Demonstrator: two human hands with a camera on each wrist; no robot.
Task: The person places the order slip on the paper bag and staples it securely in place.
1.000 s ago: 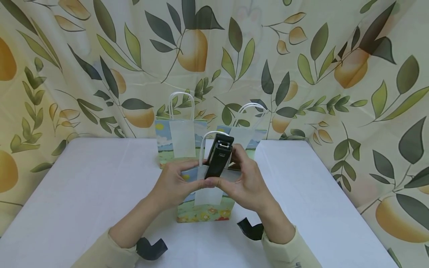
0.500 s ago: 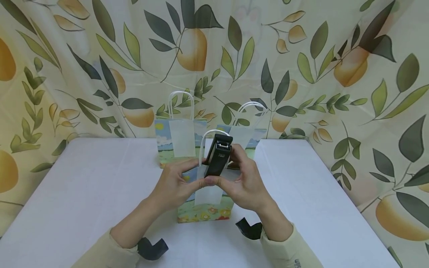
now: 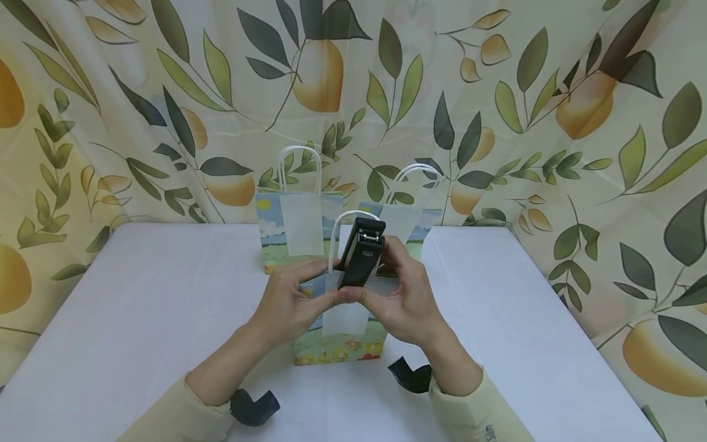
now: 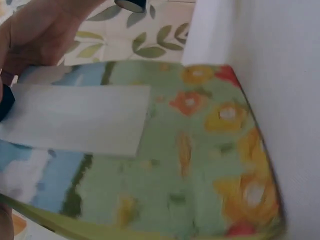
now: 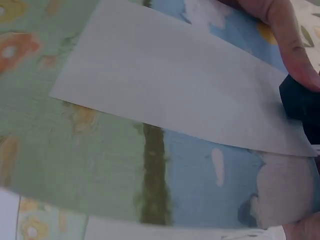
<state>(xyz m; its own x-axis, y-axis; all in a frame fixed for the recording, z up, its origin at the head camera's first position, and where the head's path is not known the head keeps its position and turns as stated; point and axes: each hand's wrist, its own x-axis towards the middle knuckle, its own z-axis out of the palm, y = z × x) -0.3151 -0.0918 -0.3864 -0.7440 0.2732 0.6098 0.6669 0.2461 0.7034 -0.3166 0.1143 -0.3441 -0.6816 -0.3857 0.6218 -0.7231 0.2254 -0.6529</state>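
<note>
A black stapler (image 3: 361,255) is tilted at the top of the front paper gift bag (image 3: 339,351), over its white strip (image 3: 345,319). My left hand (image 3: 293,301) and right hand (image 3: 409,298) hold the stapler from both sides, the thumbs meeting at its lower end. The other fingers are partly hidden behind the stapler and bag. In the left wrist view the flowered bag (image 4: 190,150) fills the middle, with a dark bit of stapler (image 4: 6,102) at the left edge. The right wrist view has the stapler (image 5: 300,105) against the strip (image 5: 165,75).
Two similar bags with white handles stand behind, one at the left (image 3: 272,239) and one at the right (image 3: 425,221). A white-covered table (image 3: 182,294) lies beneath. Black curved pieces (image 3: 255,407) sit at both cuffs. A fruit-patterned curtain (image 3: 210,123) hangs behind.
The head view has shifted slightly. Both hands keep their hold on the stapler at the front bag's top, with hardly any movement.
</note>
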